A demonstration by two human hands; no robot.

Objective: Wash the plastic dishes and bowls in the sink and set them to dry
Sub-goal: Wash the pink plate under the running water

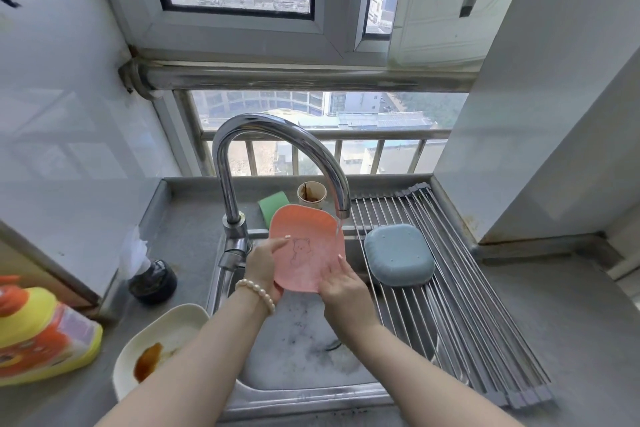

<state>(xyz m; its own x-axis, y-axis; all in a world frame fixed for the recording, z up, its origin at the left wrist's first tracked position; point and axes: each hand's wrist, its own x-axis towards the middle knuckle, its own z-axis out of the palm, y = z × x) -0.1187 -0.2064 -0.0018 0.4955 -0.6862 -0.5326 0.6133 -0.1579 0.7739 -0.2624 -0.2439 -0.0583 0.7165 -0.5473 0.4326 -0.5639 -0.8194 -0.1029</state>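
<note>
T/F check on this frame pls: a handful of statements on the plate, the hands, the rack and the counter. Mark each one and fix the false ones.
1. Both hands hold the pink plate under the tap. True: left hand and right hand grip its lower edges.
2. The blue bowl sits upright in the sink. False: it lies upside down on the drying rack.
3. A dirty white dish waits on the counter at left. True.
4. The green sponge is in the right hand. False: it rests behind the plate, by the paper cup.
</note>
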